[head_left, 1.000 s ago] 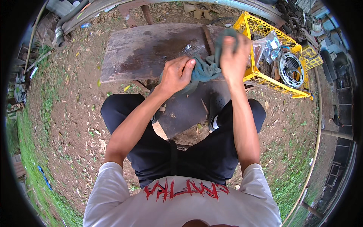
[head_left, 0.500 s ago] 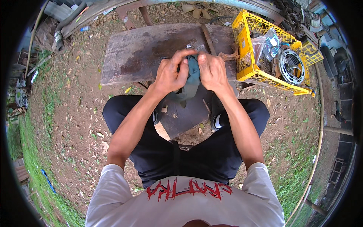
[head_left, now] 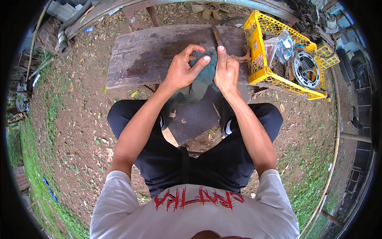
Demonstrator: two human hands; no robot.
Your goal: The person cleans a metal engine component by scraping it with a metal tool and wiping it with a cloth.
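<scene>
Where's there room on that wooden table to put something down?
The biggest bare patch on the wooden table is between its left edge and the left hand. A smaller one lies between the brown bar and the yellow crate, beyond the curved brown part. It's crowded around that hand, the right hand and the blue-green cloth.

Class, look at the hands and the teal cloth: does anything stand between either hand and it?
Nothing visible does. The cloth lies between the left hand and the right hand, meeting both in this view. The curved rusty part and yellow crate sit to the right, outside that space.
</scene>
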